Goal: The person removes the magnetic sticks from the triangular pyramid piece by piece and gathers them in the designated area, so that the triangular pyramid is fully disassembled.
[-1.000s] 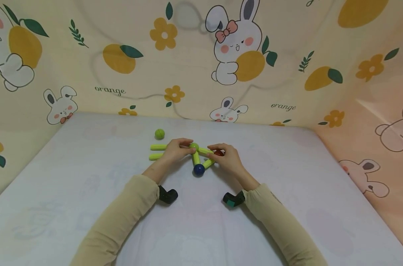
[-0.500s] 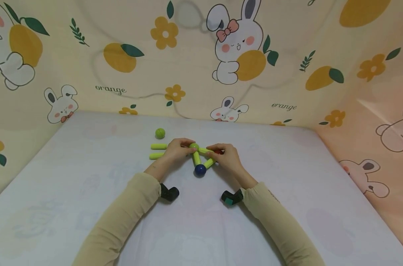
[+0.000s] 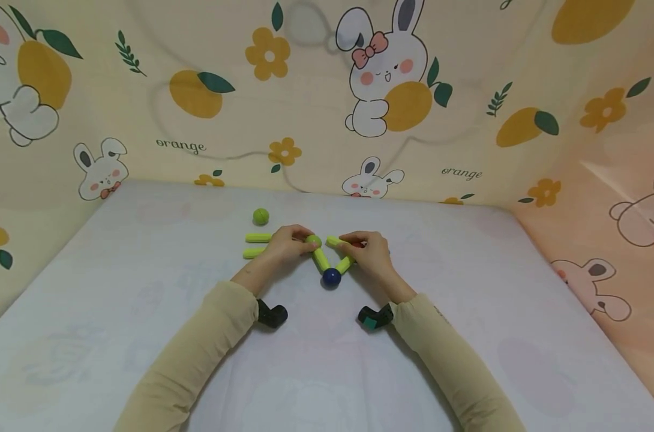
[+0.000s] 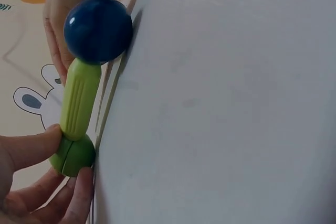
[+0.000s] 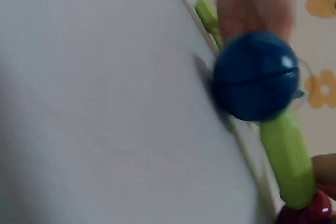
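Note:
My left hand (image 3: 287, 245) pinches a light green ball (image 3: 314, 241) between thumb and fingers. From that ball a yellow-green rod (image 3: 321, 260) runs down to a dark blue ball (image 3: 331, 277). A second yellow-green rod (image 5: 287, 158) joins the blue ball to a red ball (image 5: 310, 212), mostly covered by my right hand (image 3: 372, 253) in the head view. That hand grips the red-ball corner, with its fingertips on a third yellow-green rod (image 3: 333, 241). This rod's left end points at the green ball, with a gap between them. Together the pieces form an open V.
Left of my left hand lie two loose yellow-green rods, a farther rod (image 3: 258, 238) and a nearer rod (image 3: 254, 254). A loose green ball (image 3: 260, 216) sits behind them. The white tabletop (image 3: 316, 372) meets a printed cloth backdrop (image 3: 305, 114).
The third rod's left end has come away from the green ball, opening the triangle. The blue ball has shifted slightly right and nearer me. Both hands have stayed almost in place.

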Action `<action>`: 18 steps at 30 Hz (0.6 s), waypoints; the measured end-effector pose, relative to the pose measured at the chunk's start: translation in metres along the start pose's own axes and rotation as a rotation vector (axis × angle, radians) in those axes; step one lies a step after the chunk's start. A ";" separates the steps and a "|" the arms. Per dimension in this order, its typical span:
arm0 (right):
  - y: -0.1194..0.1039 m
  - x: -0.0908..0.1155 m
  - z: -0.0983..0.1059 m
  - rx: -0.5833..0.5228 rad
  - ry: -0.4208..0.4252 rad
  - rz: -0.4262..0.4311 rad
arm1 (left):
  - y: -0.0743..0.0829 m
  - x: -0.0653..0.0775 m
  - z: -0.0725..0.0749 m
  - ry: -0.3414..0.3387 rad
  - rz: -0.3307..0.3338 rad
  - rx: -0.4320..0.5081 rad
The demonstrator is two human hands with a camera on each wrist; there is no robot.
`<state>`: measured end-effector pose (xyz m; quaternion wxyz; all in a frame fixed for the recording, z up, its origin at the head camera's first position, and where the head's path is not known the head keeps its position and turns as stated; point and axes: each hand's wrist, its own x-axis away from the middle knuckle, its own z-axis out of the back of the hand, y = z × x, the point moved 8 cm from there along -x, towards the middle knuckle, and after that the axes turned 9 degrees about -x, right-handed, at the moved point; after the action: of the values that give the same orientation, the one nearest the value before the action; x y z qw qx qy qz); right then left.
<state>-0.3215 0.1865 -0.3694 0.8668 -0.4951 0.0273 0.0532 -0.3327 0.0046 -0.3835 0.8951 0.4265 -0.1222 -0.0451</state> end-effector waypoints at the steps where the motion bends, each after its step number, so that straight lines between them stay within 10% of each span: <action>1: 0.001 -0.001 0.001 -0.001 0.005 -0.006 | -0.001 0.000 0.000 -0.001 0.001 0.000; 10: 0.006 -0.003 0.002 -0.004 -0.035 -0.009 | -0.002 0.005 0.001 -0.004 -0.003 -0.019; 18: -0.026 0.016 0.009 0.050 0.052 0.213 | -0.003 0.008 0.003 -0.011 -0.012 -0.026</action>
<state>-0.3020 0.1818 -0.3441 0.8673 -0.4688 0.1035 0.1312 -0.3257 -0.0010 -0.3820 0.8997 0.4151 -0.1238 -0.0544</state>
